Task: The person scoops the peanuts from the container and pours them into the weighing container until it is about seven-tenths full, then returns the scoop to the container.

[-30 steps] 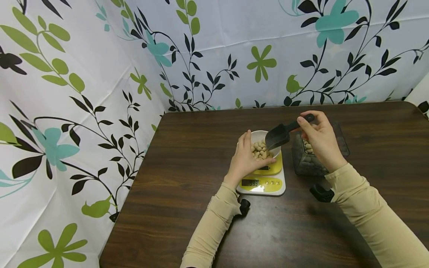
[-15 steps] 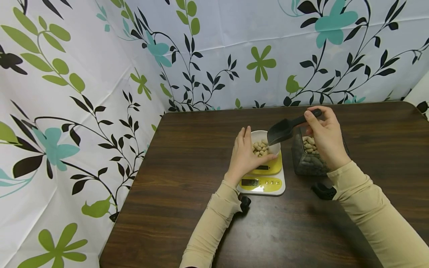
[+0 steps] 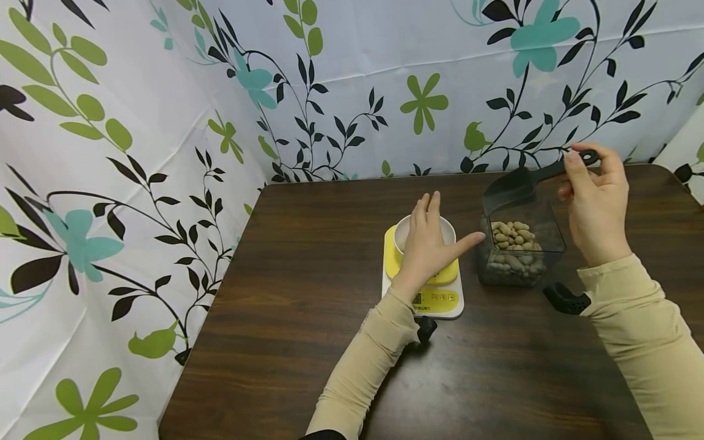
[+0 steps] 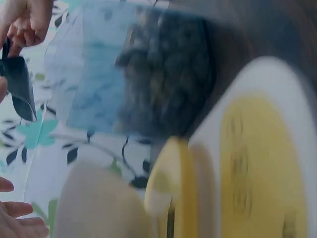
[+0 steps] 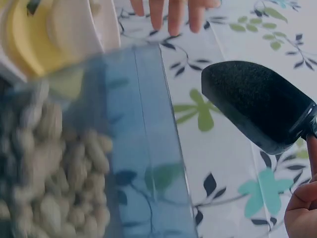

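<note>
My right hand (image 3: 596, 208) grips the handle of a black scoop (image 3: 508, 190), its blade over the back of a clear square container (image 3: 486, 272) partly filled with unshelled peanuts (image 3: 514, 237). In the right wrist view the scoop (image 5: 257, 104) shows its dark blade beside the container's wall. My left hand (image 3: 429, 244) has its fingers straight and thumb spread out to the right, in front of a white bowl (image 3: 448, 228). The bowl sits on a yellow and white kitchen scale (image 3: 451, 310); the hand hides its contents and much of the scale's display.
A dark wooden table (image 3: 286, 293) carries everything. The container stands just right of the scale. A white cloth with leaf and flower prints (image 3: 352, 73) hangs along the table's back and left edges. Black wrist devices (image 3: 426, 329) are worn under both sleeves.
My right hand has drawn the scoop away from the bowl, right and back, over the peanut container. My left hand has come off the bowl's side, moving right and spreading its thumb.
</note>
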The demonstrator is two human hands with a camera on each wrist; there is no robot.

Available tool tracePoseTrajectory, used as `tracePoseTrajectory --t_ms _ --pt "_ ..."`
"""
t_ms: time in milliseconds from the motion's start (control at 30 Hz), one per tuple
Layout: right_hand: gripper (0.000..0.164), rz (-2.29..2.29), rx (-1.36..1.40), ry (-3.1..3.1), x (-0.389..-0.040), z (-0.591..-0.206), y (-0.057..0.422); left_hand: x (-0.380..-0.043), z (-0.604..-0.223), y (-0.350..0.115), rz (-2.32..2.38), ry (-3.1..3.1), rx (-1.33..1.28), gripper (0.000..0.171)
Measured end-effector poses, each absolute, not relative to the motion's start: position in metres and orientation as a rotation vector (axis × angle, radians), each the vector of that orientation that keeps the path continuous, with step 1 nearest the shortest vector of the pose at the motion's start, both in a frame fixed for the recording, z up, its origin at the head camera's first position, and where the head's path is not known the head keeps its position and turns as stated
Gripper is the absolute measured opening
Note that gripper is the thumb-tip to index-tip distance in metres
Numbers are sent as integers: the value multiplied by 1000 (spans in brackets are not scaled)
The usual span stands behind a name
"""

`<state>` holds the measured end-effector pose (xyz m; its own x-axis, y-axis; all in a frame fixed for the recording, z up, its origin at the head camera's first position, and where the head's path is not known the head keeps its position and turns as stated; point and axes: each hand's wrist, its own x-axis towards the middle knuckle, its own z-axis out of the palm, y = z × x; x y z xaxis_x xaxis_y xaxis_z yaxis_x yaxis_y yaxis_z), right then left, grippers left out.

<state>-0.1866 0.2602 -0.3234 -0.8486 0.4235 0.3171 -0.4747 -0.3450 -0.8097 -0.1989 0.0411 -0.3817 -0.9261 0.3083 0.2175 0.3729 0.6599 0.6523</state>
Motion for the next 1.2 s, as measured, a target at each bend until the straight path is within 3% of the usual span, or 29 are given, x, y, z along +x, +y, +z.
tracePoseTrajectory --t_ms 300,567,1200 --pt "26 1896 -83 -1617 -185 -335 281 -186 -387 84 -1112 -2790 -699 89" --pt "34 1267 -104 -2161 -180 -361 280 -181 -399 106 -1138 -2885 -696 89" --pt "31 1011 63 -2472 -175 -381 289 -182 -404 108 -1135 -2878 -709 91"
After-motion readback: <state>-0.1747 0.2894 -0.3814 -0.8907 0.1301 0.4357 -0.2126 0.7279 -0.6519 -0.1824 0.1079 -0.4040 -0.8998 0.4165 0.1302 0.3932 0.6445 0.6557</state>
